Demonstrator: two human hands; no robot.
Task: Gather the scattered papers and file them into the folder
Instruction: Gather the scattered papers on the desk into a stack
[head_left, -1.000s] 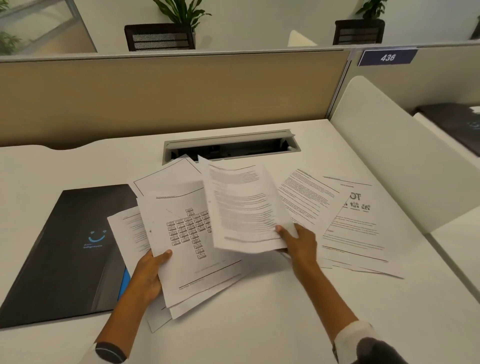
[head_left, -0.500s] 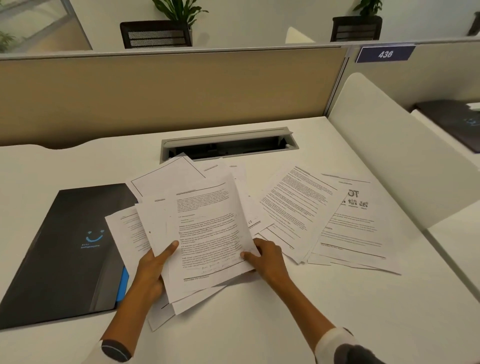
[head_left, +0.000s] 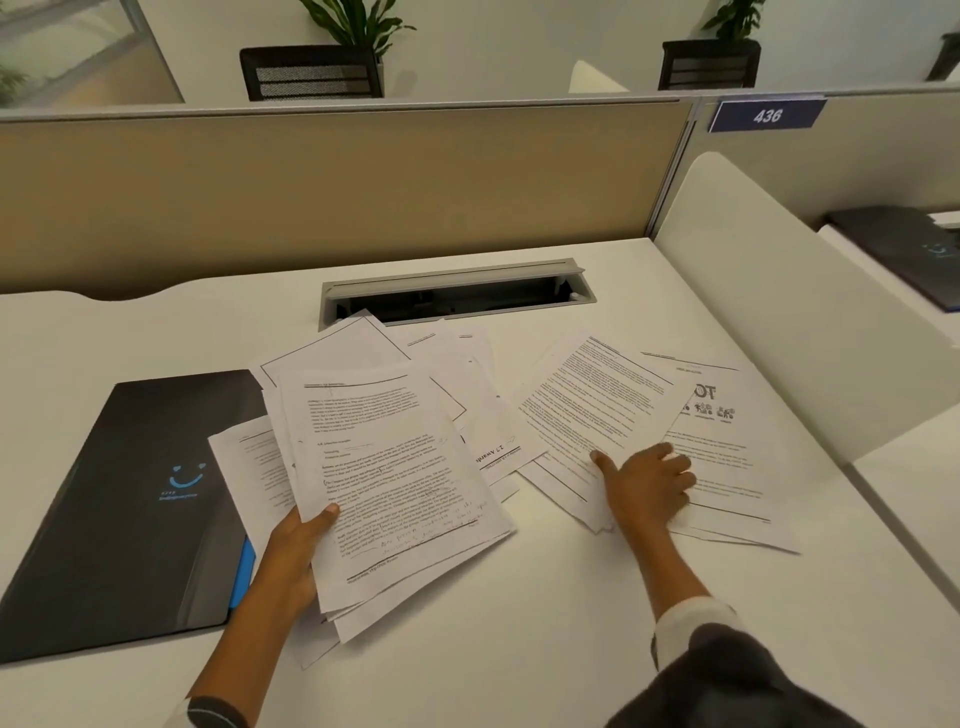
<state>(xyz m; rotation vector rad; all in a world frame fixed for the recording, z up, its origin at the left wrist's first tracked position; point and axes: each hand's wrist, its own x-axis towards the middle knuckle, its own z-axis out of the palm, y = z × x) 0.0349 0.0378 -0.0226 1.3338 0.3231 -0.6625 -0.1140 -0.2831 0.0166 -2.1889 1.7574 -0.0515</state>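
Note:
My left hand (head_left: 296, 551) grips a stack of printed papers (head_left: 384, 467) by its lower left edge, thumb on the top sheet. A closed black folder (head_left: 130, 499) with a blue smile logo and a blue tab lies flat to the left, partly under the stack. My right hand (head_left: 647, 486) rests with fingers spread on a second loose pile of papers (head_left: 597, 405) to the right, overlapping a sheet with a bold heading (head_left: 727, 441). More sheets (head_left: 467, 374) lie loose between the two piles.
A grey cable tray slot (head_left: 457, 291) sits open behind the papers. A beige partition (head_left: 337, 187) closes the back of the white desk (head_left: 493, 649). A white side divider (head_left: 779, 291) stands on the right, another dark folder (head_left: 904, 249) beyond it.
My right hand laid a sheet onto the left stack, let go of it, and moved right onto the loose pile. My left hand kept holding the stack.

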